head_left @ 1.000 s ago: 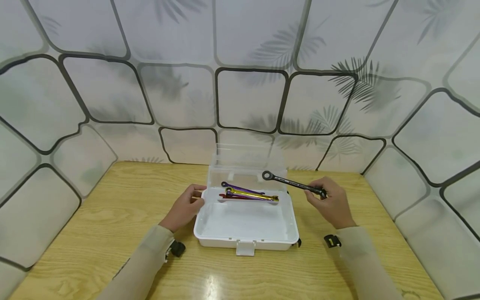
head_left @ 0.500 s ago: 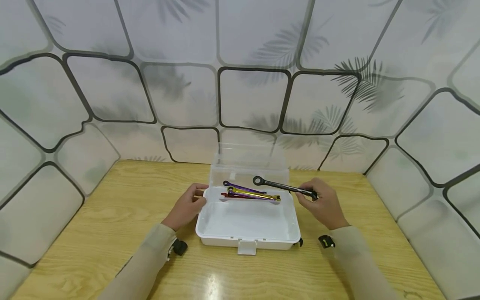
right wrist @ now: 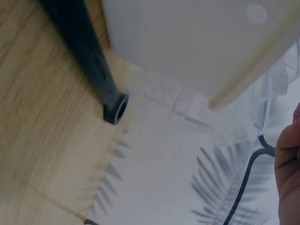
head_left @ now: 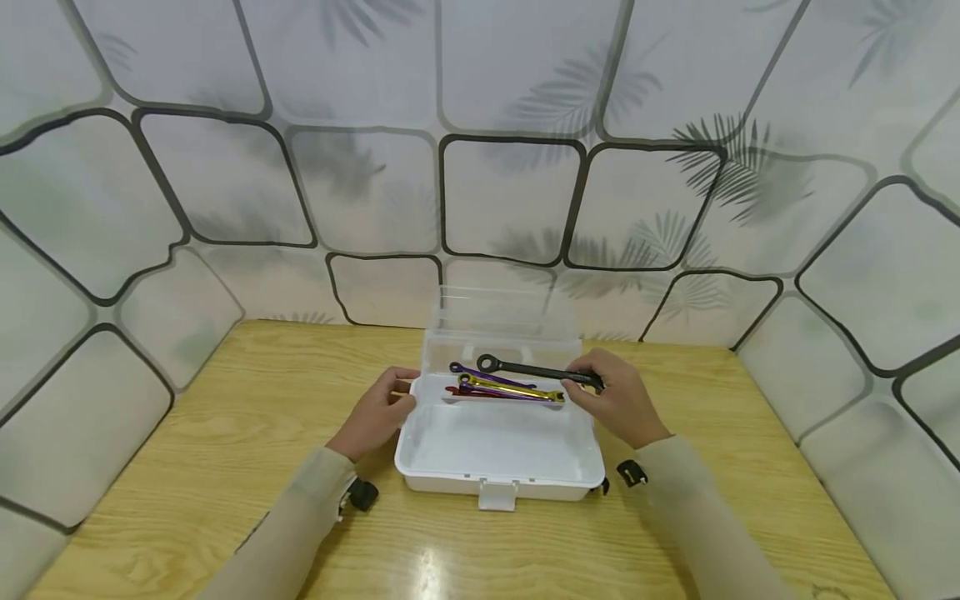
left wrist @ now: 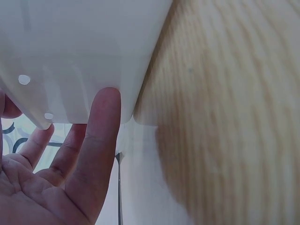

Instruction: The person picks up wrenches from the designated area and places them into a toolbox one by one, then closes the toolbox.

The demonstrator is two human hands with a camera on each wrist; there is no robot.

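Note:
My right hand (head_left: 617,398) pinches a black ratcheting combination wrench (head_left: 536,369) by its right end. The ring end points left, above the back of a white plastic box (head_left: 498,492). Inside, at the back, a gold wrench (head_left: 510,387), a purple wrench (head_left: 472,372) and a red one (head_left: 459,392) lie together on a narrow white ledge, partly overlapping. My left hand (head_left: 378,412) touches the box's left side near the back; in the left wrist view, its fingers (left wrist: 101,126) extend against the white wall. Only part of the right hand (right wrist: 289,161) shows in the right wrist view.
The clear lid (head_left: 502,321) stands raised behind the box, and a latch (head_left: 497,496) hangs at the front. Another black wrench (right wrist: 96,70) lies on the wooden table (head_left: 277,400) along the box's right side. A patterned fabric wall rises behind.
My right hand has moved left with the black wrench, bringing its ring end over the back of the box. The left hand keeps its place at the box.

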